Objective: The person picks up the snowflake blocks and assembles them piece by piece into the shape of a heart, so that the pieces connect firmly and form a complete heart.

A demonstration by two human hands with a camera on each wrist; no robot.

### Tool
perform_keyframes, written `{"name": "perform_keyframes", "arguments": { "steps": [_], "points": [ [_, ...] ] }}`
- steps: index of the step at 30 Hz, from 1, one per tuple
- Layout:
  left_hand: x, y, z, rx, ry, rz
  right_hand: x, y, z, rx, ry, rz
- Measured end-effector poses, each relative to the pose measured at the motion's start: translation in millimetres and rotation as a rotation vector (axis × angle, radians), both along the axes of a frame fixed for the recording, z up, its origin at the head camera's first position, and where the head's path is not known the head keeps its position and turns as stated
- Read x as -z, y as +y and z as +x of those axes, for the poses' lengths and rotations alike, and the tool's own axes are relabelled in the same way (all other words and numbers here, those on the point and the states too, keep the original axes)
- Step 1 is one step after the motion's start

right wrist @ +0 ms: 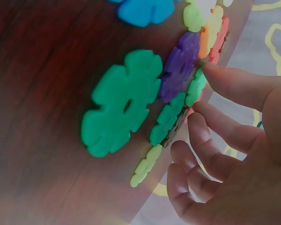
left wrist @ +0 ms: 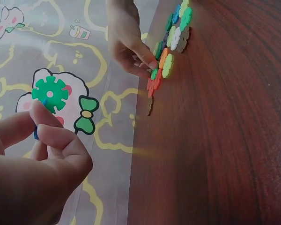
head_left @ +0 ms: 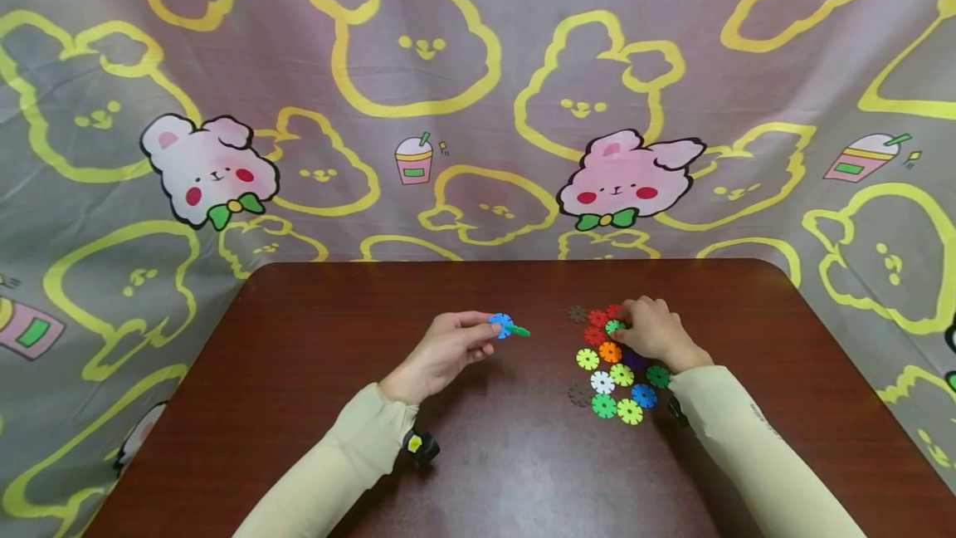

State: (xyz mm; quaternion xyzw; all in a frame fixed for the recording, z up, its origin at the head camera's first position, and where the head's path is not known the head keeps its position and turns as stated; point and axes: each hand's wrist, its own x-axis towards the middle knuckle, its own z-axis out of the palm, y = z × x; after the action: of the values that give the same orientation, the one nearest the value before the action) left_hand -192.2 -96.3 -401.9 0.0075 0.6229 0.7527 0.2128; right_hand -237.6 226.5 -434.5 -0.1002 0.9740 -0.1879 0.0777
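My left hand [head_left: 451,349] pinches a blue notched plastic disc [head_left: 501,325] between thumb and fingers. A green notched disc [left wrist: 50,94] is slotted into the blue one, standing crosswise to it; fingers cover most of the blue disc in the left wrist view. At the far side of a group of loose discs, my right hand [head_left: 657,332] has thumb and index finger at the edges of a light green disc [right wrist: 195,87], pinching it. Red discs [head_left: 596,335] lie just beside these fingertips. The right hand's other fingers are loosely bent.
Several flat discs lie close together on the brown table [head_left: 493,471], among them an orange one [head_left: 610,352], a white one [head_left: 602,382], a purple one [right wrist: 180,68] and a dark green one [right wrist: 124,103]. A patterned cloth [head_left: 493,139] hangs behind the table's far edge.
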Motion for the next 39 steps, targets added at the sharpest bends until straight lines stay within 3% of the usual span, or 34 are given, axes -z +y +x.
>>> {"name": "perform_keyframes", "arguments": {
  "steps": [15, 23, 33, 39],
  "points": [
    [0.2, 0.4, 0.7, -0.005, 0.01, -0.037, -0.3, 0, -2.0, 0.042, -0.059, -0.018],
    [1.9, 1.9, 0.8, -0.007, 0.018, -0.039, -0.5, -1, -1.3, 0.04, -0.008, -0.062],
    [3.6, 5.2, 0.9, -0.025, 0.025, -0.049, -0.9, -3, 1.8, -0.012, 0.096, -0.179],
    [2.2, 6.8, 2.6, -0.028, 0.062, -0.083, -9.0, -17, 4.5, -0.031, 0.107, -0.358]
  ]
}}
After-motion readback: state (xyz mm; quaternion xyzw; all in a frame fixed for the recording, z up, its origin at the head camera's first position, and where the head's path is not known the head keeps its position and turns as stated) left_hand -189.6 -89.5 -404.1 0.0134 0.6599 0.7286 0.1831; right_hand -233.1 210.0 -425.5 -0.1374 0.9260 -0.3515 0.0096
